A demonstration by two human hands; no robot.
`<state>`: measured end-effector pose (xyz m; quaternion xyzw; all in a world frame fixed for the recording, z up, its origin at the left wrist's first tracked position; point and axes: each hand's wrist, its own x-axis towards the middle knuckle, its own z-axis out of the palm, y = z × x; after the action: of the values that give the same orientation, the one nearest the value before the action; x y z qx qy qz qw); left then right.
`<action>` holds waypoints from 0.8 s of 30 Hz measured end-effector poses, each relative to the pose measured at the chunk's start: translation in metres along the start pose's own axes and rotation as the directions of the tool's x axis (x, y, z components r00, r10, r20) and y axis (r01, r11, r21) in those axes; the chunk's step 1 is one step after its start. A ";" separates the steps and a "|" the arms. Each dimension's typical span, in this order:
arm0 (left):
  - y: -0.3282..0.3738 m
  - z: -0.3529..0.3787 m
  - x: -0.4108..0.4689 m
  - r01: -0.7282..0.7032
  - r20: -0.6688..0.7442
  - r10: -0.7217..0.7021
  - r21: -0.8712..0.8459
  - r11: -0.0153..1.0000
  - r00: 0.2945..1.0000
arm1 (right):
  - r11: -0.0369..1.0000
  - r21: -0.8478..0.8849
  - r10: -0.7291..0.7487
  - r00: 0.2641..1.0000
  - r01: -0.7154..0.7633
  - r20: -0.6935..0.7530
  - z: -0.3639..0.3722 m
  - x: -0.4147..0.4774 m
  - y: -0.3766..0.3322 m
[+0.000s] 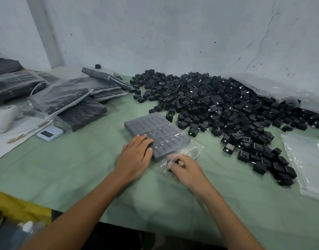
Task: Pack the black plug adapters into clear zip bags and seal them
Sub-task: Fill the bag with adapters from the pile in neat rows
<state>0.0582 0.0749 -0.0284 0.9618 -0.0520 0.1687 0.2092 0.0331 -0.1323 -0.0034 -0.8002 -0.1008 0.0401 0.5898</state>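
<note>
So the packed zip bag (160, 134) lies mid-tabletop (83, 168), long axis running far-left to near-right, loose mouth pointing near-right. Left hand (135, 156) presses flat on its near corner. Right hand (184, 168) pinches the mouth, so it's nearer the seal, I'd say. The adapter pile (227, 105) sits just behind.

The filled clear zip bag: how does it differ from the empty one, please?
The filled clear zip bag bulges with rows of black plug adapters; the empty clear zip bag lies flat. The left hand and right hand touch only the filled one. Both rest on green cloth.
</note>
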 end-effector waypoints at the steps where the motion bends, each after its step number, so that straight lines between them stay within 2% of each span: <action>1: -0.001 0.000 0.000 0.005 0.006 -0.004 -0.008 1.000 1.000 | 0.995 -0.075 -0.059 0.998 0.061 0.016 -0.001 0.001 -0.001; 2: -0.001 0.001 0.000 0.007 0.011 -0.006 -0.013 1.000 1.000 | 0.986 -0.138 -0.091 0.996 0.092 0.016 -0.002 0.001 0.000; 5: -0.002 0.002 -0.001 0.006 0.015 -0.006 -0.018 1.000 1.000 | 0.976 -0.213 -0.054 0.996 0.036 -0.077 0.000 0.004 0.002; 8: -0.001 0.002 -0.001 0.008 0.008 -0.007 -0.023 1.000 1.000 | 0.999 0.039 0.028 0.999 -0.026 -0.039 0.003 0.003 0.006; 10: -0.002 0.002 -0.001 0.013 0.007 -0.012 -0.019 1.000 1.000 | 0.992 0.112 0.054 0.998 -0.050 -0.035 0.006 0.003 0.009; 12: -0.002 0.002 -0.001 0.012 0.008 -0.012 -0.013 1.000 1.000 | 0.996 0.071 0.051 0.996 -0.046 -0.069 0.005 0.005 0.010; 16: -0.001 0.002 -0.001 0.017 0.017 -0.016 -0.015 1.000 1.000 | 0.985 -0.163 -0.060 0.998 0.054 -0.034 -0.001 0.006 0.010; 17: -0.001 0.002 -0.001 0.018 0.017 -0.018 -0.016 1.000 1.000 | 0.988 -0.149 -0.047 0.998 0.041 -0.038 -0.002 0.007 0.011; 21: 0.000 0.001 -0.002 0.026 0.020 -0.025 -0.020 0.999 0.999 | 0.994 0.083 0.081 0.995 -0.076 -0.057 0.000 0.007 0.012; 24: 0.000 0.001 -0.002 0.027 0.026 -0.026 -0.019 0.999 0.999 | 0.998 0.043 0.048 0.995 -0.044 -0.087 0.003 0.004 0.013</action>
<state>0.0567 0.0745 -0.0298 0.9624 -0.0435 0.1531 0.2201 0.0383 -0.1325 -0.0165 -0.7909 -0.0554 0.0203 0.6090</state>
